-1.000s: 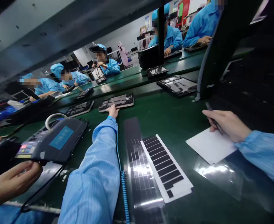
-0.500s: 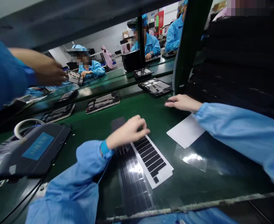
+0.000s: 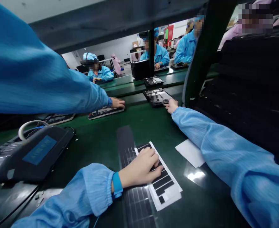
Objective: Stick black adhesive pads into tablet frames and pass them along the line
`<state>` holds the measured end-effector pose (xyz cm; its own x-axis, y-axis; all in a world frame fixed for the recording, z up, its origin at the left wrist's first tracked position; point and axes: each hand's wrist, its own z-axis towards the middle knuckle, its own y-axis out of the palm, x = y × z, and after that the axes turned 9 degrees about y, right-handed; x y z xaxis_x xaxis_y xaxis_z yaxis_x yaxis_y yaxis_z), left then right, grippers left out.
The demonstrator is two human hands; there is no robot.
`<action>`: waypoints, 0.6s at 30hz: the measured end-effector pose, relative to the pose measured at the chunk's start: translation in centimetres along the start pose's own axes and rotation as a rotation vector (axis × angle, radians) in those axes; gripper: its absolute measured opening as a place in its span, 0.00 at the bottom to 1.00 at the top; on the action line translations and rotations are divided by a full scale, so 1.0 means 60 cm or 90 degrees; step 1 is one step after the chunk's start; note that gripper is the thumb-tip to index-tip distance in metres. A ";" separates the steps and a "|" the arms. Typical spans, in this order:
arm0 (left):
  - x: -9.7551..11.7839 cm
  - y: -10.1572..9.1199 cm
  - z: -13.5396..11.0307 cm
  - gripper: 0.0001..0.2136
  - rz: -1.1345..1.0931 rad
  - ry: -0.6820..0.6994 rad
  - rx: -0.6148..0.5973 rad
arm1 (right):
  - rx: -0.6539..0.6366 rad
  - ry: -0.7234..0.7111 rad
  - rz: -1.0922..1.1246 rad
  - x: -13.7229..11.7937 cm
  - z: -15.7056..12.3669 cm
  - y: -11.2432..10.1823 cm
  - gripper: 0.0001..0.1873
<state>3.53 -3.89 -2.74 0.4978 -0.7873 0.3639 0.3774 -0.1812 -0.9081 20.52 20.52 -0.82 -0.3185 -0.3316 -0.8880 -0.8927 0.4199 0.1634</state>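
Observation:
My left hand (image 3: 141, 166) lies on a white backing sheet of black adhesive strips (image 3: 164, 186), fingers curled down onto the strips. What the fingertips pinch is hidden. The sheet rests on a dark gridded mat (image 3: 134, 196). My right hand (image 3: 171, 106) is stretched far forward. Its fingers are closed on the near corner of an open black device (image 3: 157, 96) on the green belt (image 3: 144, 118). A white paper slip (image 3: 189, 152) lies under my right sleeve.
A co-worker's blue-sleeved arm crosses from the upper left, its hand (image 3: 117, 103) on another open device (image 3: 103, 111). A black tester with a blue label (image 3: 35, 152) sits at left. A tall black rack (image 3: 248, 85) stands at right. Other workers sit beyond the belt.
My right hand has left the paper slip and reached forward to the device. My left hand has drawn back and down onto the strip sheet. The co-worker's arm has stretched across to a device.

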 end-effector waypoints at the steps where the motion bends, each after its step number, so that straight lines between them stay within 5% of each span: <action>1: 0.000 0.000 0.000 0.08 -0.003 -0.002 0.000 | -0.008 0.016 0.012 0.001 0.005 0.005 0.19; 11: -0.002 -0.002 0.001 0.09 -0.012 0.001 -0.009 | -0.107 0.039 0.043 0.016 0.001 0.034 0.14; 15: -0.003 -0.001 0.002 0.09 -0.022 0.018 0.000 | -0.137 0.042 0.027 0.019 -0.058 0.024 0.07; 18: -0.005 0.000 0.003 0.09 -0.027 0.025 0.006 | -0.185 0.049 0.004 0.023 -0.131 -0.022 0.11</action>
<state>3.51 -3.54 -2.81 0.4504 -0.8018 0.3928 0.4050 -0.2086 -0.8902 18.76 12.86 1.11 -0.3377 -0.3970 -0.8534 -0.9409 0.1662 0.2950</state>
